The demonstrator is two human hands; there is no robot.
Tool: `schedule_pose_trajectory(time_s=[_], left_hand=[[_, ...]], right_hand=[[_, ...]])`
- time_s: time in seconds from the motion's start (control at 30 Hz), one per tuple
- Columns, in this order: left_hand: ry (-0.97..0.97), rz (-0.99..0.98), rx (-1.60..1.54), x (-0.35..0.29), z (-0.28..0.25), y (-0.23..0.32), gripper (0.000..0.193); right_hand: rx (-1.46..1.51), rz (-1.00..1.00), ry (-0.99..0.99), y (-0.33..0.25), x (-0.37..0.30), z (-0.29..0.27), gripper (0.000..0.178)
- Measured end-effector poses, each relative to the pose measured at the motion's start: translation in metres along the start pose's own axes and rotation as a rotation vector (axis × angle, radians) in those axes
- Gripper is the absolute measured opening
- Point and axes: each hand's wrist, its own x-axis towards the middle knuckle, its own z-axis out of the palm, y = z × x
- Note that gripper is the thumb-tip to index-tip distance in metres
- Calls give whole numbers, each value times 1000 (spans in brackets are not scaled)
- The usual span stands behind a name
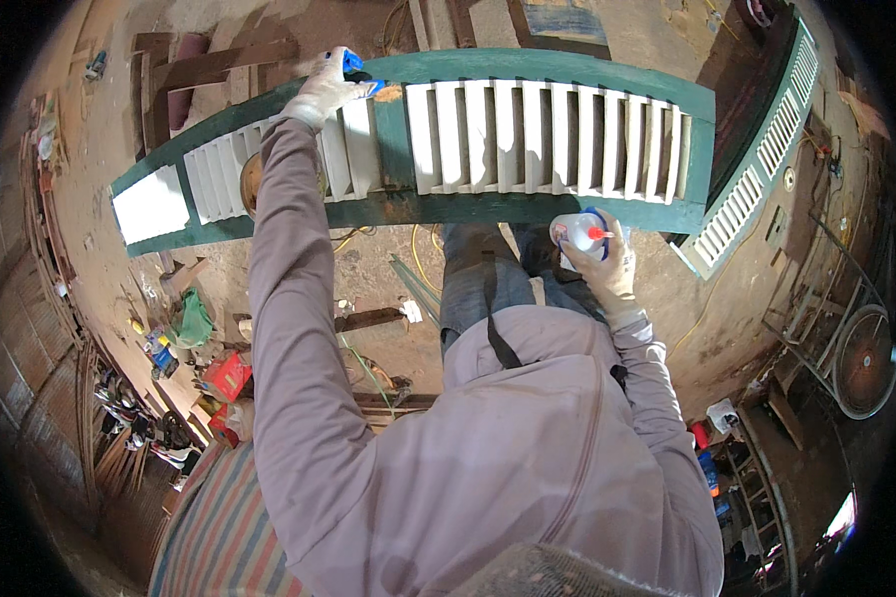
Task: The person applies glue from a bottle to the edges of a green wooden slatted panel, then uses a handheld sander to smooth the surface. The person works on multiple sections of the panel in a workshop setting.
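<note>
Now left hand (324, 92) | blue tool (352, 66) on shutter (528, 134) | right hand (605, 271) | bottle (577, 234)

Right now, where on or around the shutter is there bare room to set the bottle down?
Bare floor lies below the green shutter, left of the legs. The left floor strip by the red box is crowded. The bottle is in the right hand.

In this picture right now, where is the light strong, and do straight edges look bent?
Head view: sunlight falls hard on the white slats of the green louvered shutter, almost washing out its left end; the shutter's straight frame bows like an arch; the corners go black; the left hand and right hand look sharp.
</note>
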Motion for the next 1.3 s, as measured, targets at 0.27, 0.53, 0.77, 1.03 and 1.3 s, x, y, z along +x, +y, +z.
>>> schedule_pose_trajectory(time_s=[0.27, 0.53, 0.77, 1.03, 1.3], left_hand=[[37, -92, 197, -16, -4, 37, 88], [46, -169, 247, -27, -14, 65, 101], [173, -178, 280, -39, 4, 65, 107], [211, -54, 201, -23, 14, 33, 82], [462, 170, 452, -82, 32, 52, 56]], right_hand=[[20, 1, -12, 2, -8, 9, 69], [38, 0, -19, -9, -17, 17, 64], [17, -7, -4, -29, -27, 31, 63], [5, -69, 37, -44, -36, 44, 65], [68, -61, 125, -43, -47, 47, 64]])
